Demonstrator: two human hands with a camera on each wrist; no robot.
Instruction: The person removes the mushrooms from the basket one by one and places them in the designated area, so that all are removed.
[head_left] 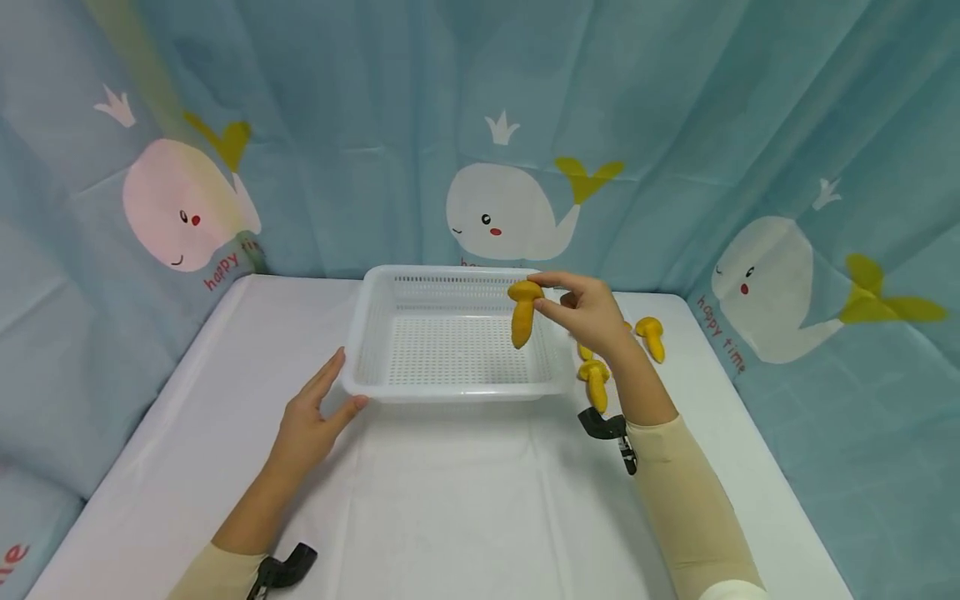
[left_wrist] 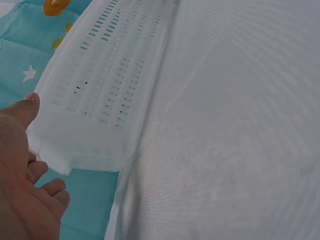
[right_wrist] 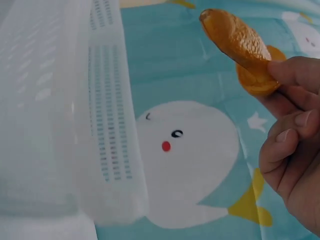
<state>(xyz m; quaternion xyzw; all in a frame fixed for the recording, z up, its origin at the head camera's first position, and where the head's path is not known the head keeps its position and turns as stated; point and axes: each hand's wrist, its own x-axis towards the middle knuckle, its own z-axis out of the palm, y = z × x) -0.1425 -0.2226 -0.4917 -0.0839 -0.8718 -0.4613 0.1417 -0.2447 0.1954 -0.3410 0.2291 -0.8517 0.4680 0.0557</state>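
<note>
Over the right side of a white plastic basket, my right hand pinches a yellow mushroom between thumb and fingers, cap up and stem down. In the right wrist view the same mushroom shows a glossy stem, with the thumb at the cap. My left hand rests at the basket's near left corner, thumb by the front rim and fingers straight along the left side. The left wrist view has the thumb against the perforated basket. No mushroom shows inside the basket.
Right of the basket, on a white-covered table, lie more mushrooms: one near, one farther right, others partly hidden behind the right hand. A blue curtain with whale prints hangs around the table's back and sides.
</note>
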